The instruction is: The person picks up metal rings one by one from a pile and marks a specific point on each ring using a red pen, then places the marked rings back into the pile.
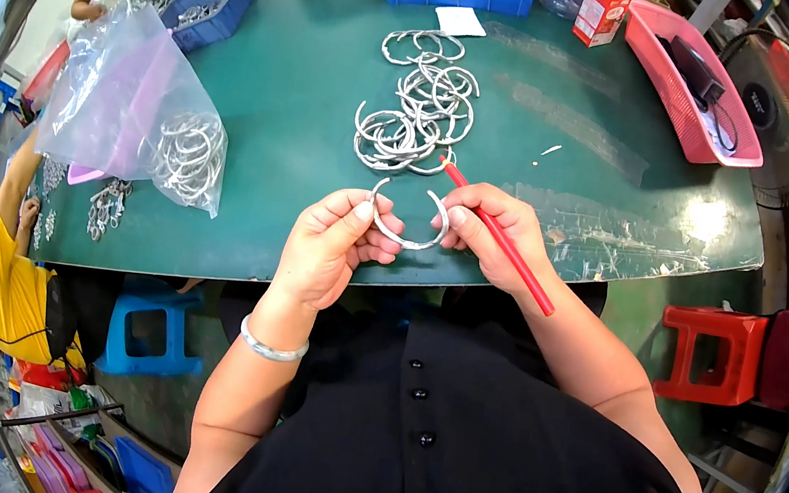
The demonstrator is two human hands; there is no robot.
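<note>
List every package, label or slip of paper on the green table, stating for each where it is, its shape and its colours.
Small carton: far edge, beside the pink tray; upright box, red and white.
Paper slip: in front of the blue crate; flat white rectangle.
Plastic bag: left side; clear, crumpled, holding silver rings.
No screens show.

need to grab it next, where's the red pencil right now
In the head view the red pencil is in the right hand, slanting over the green table's near edge, just below the pile of silver bangles.
</note>
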